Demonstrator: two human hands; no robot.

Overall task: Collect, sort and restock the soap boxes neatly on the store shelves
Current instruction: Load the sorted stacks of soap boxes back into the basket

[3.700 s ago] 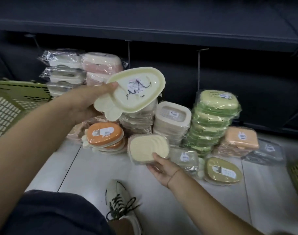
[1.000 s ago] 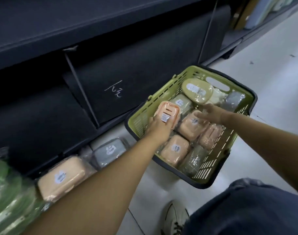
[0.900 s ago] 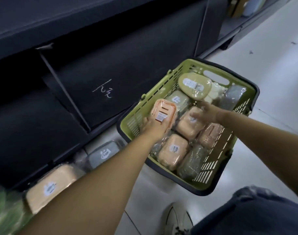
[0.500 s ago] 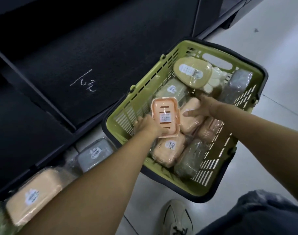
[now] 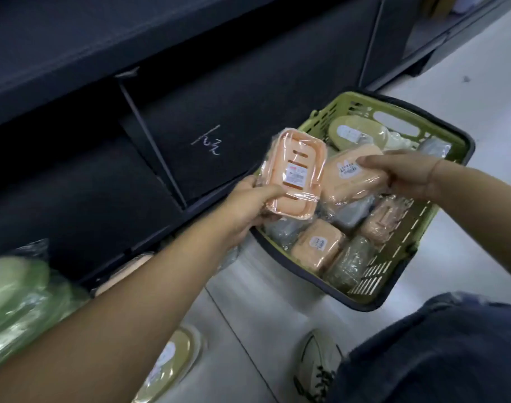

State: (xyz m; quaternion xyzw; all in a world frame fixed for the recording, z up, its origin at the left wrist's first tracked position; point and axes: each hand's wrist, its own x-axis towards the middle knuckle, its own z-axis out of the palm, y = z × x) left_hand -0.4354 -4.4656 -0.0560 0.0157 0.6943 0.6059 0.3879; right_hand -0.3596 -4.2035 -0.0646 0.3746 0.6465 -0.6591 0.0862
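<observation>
Left hand [image 5: 248, 206] fingers clamp a wrapped orange slotted soap box [image 5: 295, 175]; right hand [image 5: 408, 177] fingers pinch a wrapped rounded peach soap box [image 5: 350, 181]. Best sorted like with like.

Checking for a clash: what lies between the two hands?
In the head view, only what they hold: the left hand grips a slotted orange soap box, the right hand pinches a rounded orange soap box.

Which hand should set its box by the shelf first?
Probably left: the left hand holds its slotted box nearest the shelf; the right hand holds its plain box over the basket.
</observation>
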